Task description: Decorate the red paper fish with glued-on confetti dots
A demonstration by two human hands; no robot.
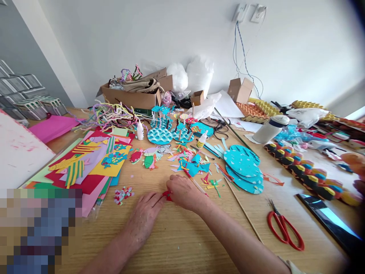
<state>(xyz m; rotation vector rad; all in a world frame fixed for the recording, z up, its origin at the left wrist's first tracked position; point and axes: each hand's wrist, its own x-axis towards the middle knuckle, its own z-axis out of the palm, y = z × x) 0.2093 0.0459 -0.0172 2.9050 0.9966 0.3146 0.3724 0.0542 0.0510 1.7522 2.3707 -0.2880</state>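
Note:
A small red paper piece (167, 195) lies on the wooden table between my hands, mostly covered by fingers. My left hand (144, 217) comes in from the lower left, its fingertips closed on the paper's left edge. Curled over the other side, my right hand (184, 190) pinches the same piece; its fingertips are partly hidden. Left of them is a heap of small paper dots (124, 195). Beyond my hands lie blue paper fish (195, 165) and several coloured scraps, with a red paper fish (137, 156) farther left.
Red-handled scissors (286, 230) and a thin stick (242, 209) lie to the right, near blue paper discs (243, 163). Glue bottles (140, 131) stand behind. Coloured paper sheets (97, 160) are stacked left. A white bottle (270, 129) and a dark shiny device (327, 217) are at right.

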